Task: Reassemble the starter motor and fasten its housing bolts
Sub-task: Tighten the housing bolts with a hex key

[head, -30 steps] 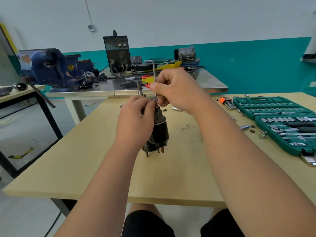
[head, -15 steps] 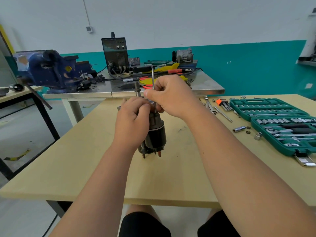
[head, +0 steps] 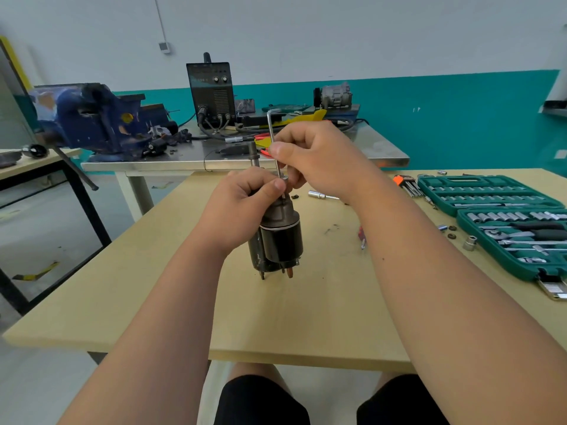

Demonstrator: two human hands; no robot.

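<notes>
Housing-bolt step: left hand [head: 242, 210] grips dark cylindrical starter motor [head: 280, 240], upright mid beige tabletop [head: 306, 317]; right hand [head: 319, 157], at its 1 o'clock, pinches silver L-shaped hex key [head: 274, 139]; next likely needs steady vertical turning.

Hidden under left hand [head: 242, 210]: upper end of starter motor [head: 282, 240]. Cut off at right edge: green socket case [head: 497, 256].
</notes>
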